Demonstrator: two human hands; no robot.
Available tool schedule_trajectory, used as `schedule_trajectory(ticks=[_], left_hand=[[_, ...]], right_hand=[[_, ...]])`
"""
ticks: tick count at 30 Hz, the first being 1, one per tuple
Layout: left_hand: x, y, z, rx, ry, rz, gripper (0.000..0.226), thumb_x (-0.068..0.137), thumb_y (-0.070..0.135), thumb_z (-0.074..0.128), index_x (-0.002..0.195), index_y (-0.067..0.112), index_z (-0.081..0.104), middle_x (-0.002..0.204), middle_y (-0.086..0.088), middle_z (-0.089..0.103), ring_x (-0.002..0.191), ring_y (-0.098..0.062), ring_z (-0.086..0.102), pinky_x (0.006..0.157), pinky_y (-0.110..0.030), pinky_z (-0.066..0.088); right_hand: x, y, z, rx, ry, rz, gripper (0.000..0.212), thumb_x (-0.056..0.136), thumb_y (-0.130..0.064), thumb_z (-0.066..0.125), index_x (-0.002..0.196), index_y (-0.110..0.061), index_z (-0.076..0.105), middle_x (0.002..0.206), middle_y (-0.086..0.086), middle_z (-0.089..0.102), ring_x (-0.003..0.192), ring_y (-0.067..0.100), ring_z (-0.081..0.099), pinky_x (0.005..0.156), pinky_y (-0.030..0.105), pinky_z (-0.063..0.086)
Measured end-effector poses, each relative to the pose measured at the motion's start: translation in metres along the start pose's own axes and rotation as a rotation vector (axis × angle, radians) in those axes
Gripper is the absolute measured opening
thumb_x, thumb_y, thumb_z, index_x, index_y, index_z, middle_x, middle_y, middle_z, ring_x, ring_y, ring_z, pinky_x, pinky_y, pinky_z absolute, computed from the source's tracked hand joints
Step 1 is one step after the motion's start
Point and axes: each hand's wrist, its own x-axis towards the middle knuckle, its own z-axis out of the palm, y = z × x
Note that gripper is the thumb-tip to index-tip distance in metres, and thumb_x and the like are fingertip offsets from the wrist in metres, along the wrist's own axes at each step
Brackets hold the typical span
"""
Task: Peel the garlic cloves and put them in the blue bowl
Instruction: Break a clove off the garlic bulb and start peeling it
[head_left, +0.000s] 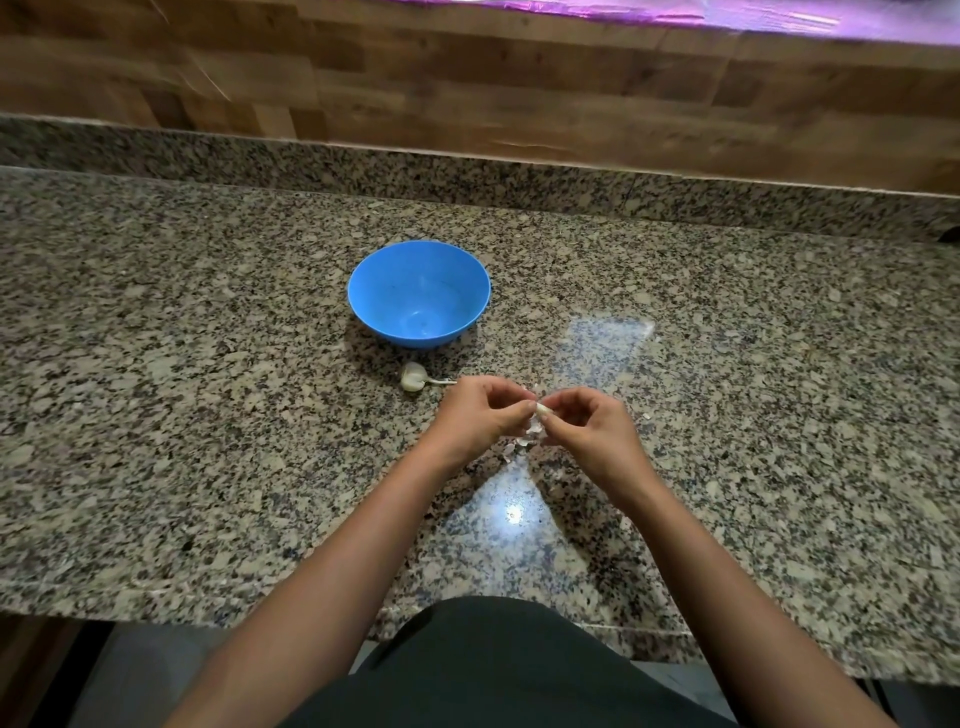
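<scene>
A blue bowl (418, 294) stands on the speckled granite counter (208, 364), and I see nothing inside it. Just in front of the bowl lies a piece of a garlic bulb (413, 376) with a thin stem pointing right. Nearer to me, my left hand (480, 413) and my right hand (584, 423) meet above the counter and both pinch one small garlic clove (544, 410). Loose white skin (532, 430) hangs from the clove between the two hands.
Bits of peeled skin (517, 446) lie on the counter under my hands. A raised granite ledge (467, 171) and a wooden wall (467, 78) close off the back. The counter's front edge (156, 608) runs close to my body.
</scene>
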Motion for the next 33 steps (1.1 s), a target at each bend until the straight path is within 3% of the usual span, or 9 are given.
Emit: schedule_trajectory(ticks=[9, 14, 20, 23, 25, 30, 33], left_hand=[[-0.003, 0.002, 0.0, -0.047, 0.013, 0.018, 0.006, 0.086, 0.001, 0.06, 0.088, 0.001, 0.066, 0.076, -0.009, 0.068, 0.065, -0.014, 0.065, 0.07, -0.026, 0.058], [-0.003, -0.001, 0.002, -0.109, 0.031, -0.008, 0.01, 0.087, 0.0, 0.059, 0.094, -0.006, 0.064, 0.076, -0.013, 0.067, 0.061, -0.013, 0.064, 0.063, -0.02, 0.056], [-0.003, -0.001, 0.006, -0.313, 0.044, -0.09, 0.007, 0.087, -0.001, 0.057, 0.088, -0.003, 0.064, 0.072, -0.012, 0.067, 0.059, -0.015, 0.064, 0.062, -0.021, 0.057], [-0.004, -0.001, 0.008, -0.382, 0.053, -0.119, 0.007, 0.087, -0.004, 0.056, 0.084, -0.003, 0.063, 0.071, -0.012, 0.067, 0.057, -0.014, 0.065, 0.06, -0.021, 0.057], [-0.004, -0.002, 0.007, -0.308, 0.036, -0.116, 0.007, 0.086, -0.004, 0.057, 0.086, -0.003, 0.064, 0.073, -0.011, 0.067, 0.06, -0.014, 0.065, 0.062, -0.021, 0.057], [-0.001, -0.003, 0.005, 0.086, 0.064, -0.061, 0.019, 0.083, -0.005, 0.062, 0.096, 0.008, 0.066, 0.091, -0.007, 0.068, 0.084, -0.018, 0.065, 0.082, -0.03, 0.055], [-0.001, -0.002, 0.005, 0.107, 0.015, -0.062, 0.028, 0.079, 0.006, 0.071, 0.106, 0.008, 0.064, 0.098, -0.006, 0.068, 0.092, -0.017, 0.066, 0.085, -0.029, 0.054]], right_hand=[[-0.002, -0.002, 0.001, 0.126, 0.014, -0.029, 0.01, 0.08, -0.007, 0.067, 0.09, -0.005, 0.067, 0.088, 0.013, 0.069, 0.085, 0.026, 0.067, 0.077, 0.031, 0.056], [-0.003, -0.003, 0.001, 0.251, 0.034, -0.019, 0.014, 0.078, -0.004, 0.068, 0.092, -0.001, 0.068, 0.086, 0.012, 0.071, 0.079, 0.02, 0.069, 0.07, 0.023, 0.054], [-0.003, -0.001, 0.0, 0.433, 0.021, 0.016, 0.013, 0.079, 0.001, 0.065, 0.092, 0.0, 0.067, 0.091, 0.02, 0.069, 0.082, 0.025, 0.066, 0.08, 0.034, 0.055], [-0.002, 0.0, -0.002, 0.4, 0.044, 0.023, 0.011, 0.083, 0.005, 0.06, 0.09, 0.0, 0.066, 0.087, 0.017, 0.069, 0.077, 0.02, 0.066, 0.07, 0.024, 0.054], [-0.001, 0.001, -0.002, 0.364, 0.031, 0.017, 0.011, 0.083, 0.005, 0.06, 0.089, -0.001, 0.065, 0.087, 0.016, 0.068, 0.076, 0.019, 0.065, 0.068, 0.022, 0.053], [-0.002, 0.006, -0.004, 0.279, 0.039, 0.037, 0.015, 0.079, 0.008, 0.061, 0.085, -0.006, 0.065, 0.094, 0.015, 0.066, 0.087, 0.024, 0.062, 0.083, 0.032, 0.053], [-0.003, 0.008, -0.005, 0.291, 0.038, 0.038, 0.016, 0.078, 0.006, 0.063, 0.085, -0.007, 0.065, 0.094, 0.015, 0.066, 0.091, 0.027, 0.062, 0.087, 0.035, 0.052]])
